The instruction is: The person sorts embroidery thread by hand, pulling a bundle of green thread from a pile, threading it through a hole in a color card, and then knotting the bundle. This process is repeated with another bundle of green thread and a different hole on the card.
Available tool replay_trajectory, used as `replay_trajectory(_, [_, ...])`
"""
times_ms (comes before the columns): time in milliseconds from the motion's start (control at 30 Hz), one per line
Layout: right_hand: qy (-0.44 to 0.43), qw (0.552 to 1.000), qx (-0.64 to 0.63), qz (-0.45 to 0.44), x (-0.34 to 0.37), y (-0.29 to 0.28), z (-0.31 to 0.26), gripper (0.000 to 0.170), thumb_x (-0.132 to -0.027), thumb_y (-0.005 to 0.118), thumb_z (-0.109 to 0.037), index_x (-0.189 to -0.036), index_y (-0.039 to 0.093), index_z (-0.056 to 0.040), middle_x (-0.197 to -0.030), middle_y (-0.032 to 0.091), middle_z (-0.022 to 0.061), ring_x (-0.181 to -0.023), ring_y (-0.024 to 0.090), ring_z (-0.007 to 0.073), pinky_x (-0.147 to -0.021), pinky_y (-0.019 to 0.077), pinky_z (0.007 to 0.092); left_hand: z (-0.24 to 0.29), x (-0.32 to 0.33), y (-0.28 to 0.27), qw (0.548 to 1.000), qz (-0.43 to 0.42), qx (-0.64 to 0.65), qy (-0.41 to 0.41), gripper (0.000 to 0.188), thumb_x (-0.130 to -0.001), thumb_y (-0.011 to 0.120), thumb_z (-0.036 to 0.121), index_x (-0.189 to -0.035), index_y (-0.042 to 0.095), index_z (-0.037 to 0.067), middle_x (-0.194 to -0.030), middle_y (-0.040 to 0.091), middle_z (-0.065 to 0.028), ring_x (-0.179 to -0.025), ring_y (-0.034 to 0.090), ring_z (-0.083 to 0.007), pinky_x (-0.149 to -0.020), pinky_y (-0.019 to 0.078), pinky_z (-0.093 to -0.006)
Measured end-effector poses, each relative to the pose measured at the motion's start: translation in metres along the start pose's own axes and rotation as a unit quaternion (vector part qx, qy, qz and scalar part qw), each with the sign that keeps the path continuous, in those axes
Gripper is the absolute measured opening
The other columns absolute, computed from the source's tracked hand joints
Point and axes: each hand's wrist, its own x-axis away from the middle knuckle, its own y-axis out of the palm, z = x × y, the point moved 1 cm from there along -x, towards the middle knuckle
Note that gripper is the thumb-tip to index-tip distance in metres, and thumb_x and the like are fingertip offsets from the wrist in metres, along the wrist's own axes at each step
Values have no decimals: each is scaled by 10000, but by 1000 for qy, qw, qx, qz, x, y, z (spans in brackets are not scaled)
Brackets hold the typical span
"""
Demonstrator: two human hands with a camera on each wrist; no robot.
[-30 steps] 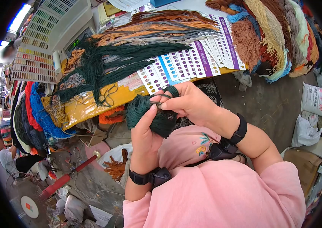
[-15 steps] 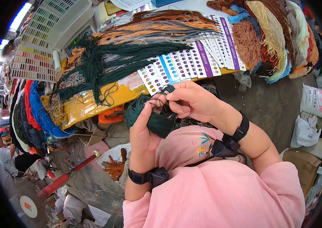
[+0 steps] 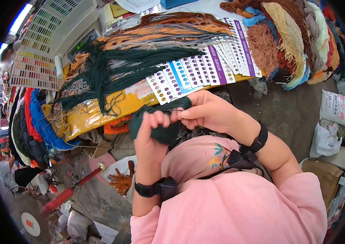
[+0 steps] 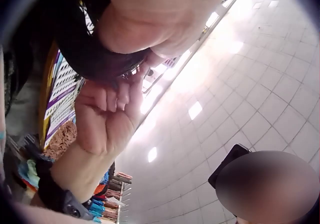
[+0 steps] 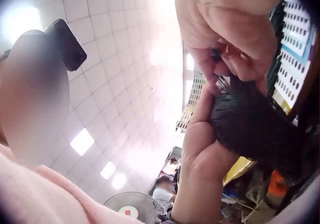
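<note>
A thick bundle of dark green yarn (image 3: 167, 133) is held in front of the body, off the table's edge. My left hand (image 3: 149, 134) grips it from the near left, fingers bent over its top and slightly blurred. From the right, my right hand (image 3: 210, 110) pinches strands at the bundle's upper right, its fingertips right beside the left fingertips. In the right wrist view the yarn (image 5: 252, 121) looks nearly black and fans out below the fingers. The left palm is largely hidden behind the yarn there.
Beyond the hands, a yellow-edged table (image 3: 87, 122) bears more dark green yarn (image 3: 148, 54), orange and grey strands, and purple-and-white colour cards (image 3: 217, 65). Yarn hanks (image 3: 264, 49) are heaped at the right. A fan (image 3: 30, 223) stands at lower left, plastic bags (image 3: 326, 140) at right.
The left fingers have curled over the bundle, which has turned and shifted slightly left and down. The right hand has lowered a little, and its spread loop of strands has drawn into a tighter band.
</note>
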Motion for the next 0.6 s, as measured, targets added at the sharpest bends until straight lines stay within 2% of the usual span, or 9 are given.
replay_trajectory(33, [30, 998, -49, -16, 6, 0, -4, 104, -753, 562, -81, -786, 580, 16, -659, 563, 40, -495, 444, 51, -441, 316, 161, 4, 3, 0, 998, 54, 17, 1, 319, -894, 327, 250, -619, 331, 90, -993, 504, -121, -628, 486, -146, -586, 429, -258])
replay_trajectory(167, [157, 977, -36, -139, 16, -3, -17, 106, -745, 547, -63, -808, 567, 20, -660, 560, 54, -492, 442, 56, -444, 328, 170, 18, -13, 26, 918, -7, -364, -160, 262, -846, 438, 168, -624, 440, 31, -652, 533, -85, -413, 415, -116, -421, 370, -226])
replay_trajectory(200, [126, 982, 122, -65, 25, 2, -33, 91, -736, 539, -57, -791, 577, 5, -615, 529, 22, -503, 452, 59, -455, 348, 177, 25, -18, 28, 898, -15, -390, -203, 238, -816, 484, 134, -620, 471, -1, -532, 499, -81, -351, 381, -106, -378, 340, -222])
replay_trajectory(233, [-15, 906, 422, 30, 30, 1, -44, 77, -727, 534, -53, -762, 583, -6, -590, 506, -5, -502, 442, 53, -450, 340, 177, 39, -24, 27, 908, -40, -313, -276, 231, -816, 478, 130, -625, 466, 1, -569, 512, -96, -345, 377, -104, -364, 318, -209])
replay_trajectory(300, [-23, 841, 539, 32, 40, 12, -65, 76, -743, 550, -76, -727, 585, -10, -621, 528, 5, -521, 468, 70, -462, 350, 177, 54, -25, 28, 927, 19, -241, -286, 226, -814, 475, 131, -631, 471, -1, -569, 509, -95, -341, 367, -93, -354, 305, -196])
replay_trajectory(400, [-120, 956, 260, -67, 47, 14, -82, 91, -761, 544, -80, -746, 574, 4, -780, 570, 72, -579, 518, 105, -466, 397, 186, 90, -33, -17, 964, 30, -168, -203, 240, -874, 345, 162, -729, 460, 9, -535, 433, -13, -339, 352, -54, -332, 286, -178])
replay_trajectory(433, [-164, 978, 110, -63, 51, 12, -92, 119, -794, 521, -100, -835, 552, 7, -903, 540, 110, -609, 531, 117, -440, 431, 199, 106, -35, -33, 972, 67, 149, -168, 248, -894, 302, 177, -745, 437, 32, -565, 417, 6, -361, 354, -44, -341, 282, -174])
replay_trajectory(533, [-238, 939, -207, -136, 72, -41, -129, 174, -885, 350, -121, -1015, 374, -8, -810, 434, 45, -539, 440, 99, -509, 461, 271, 182, -14, -143, 955, 92, 278, -43, 228, -897, 286, 120, -698, 395, 93, -567, 370, 13, -392, 342, -47, -393, 295, -182])
replay_trajectory(600, [-302, 926, -217, -61, 99, -84, -156, 140, -867, 378, -97, -769, 383, 3, -696, 377, 22, -507, 368, 68, -723, 465, 292, 247, 27, -249, 956, 247, 159, 19, 122, -858, 367, 82, -773, 439, 33, -737, 428, -47, -654, 409, -128, -660, 327, -268])
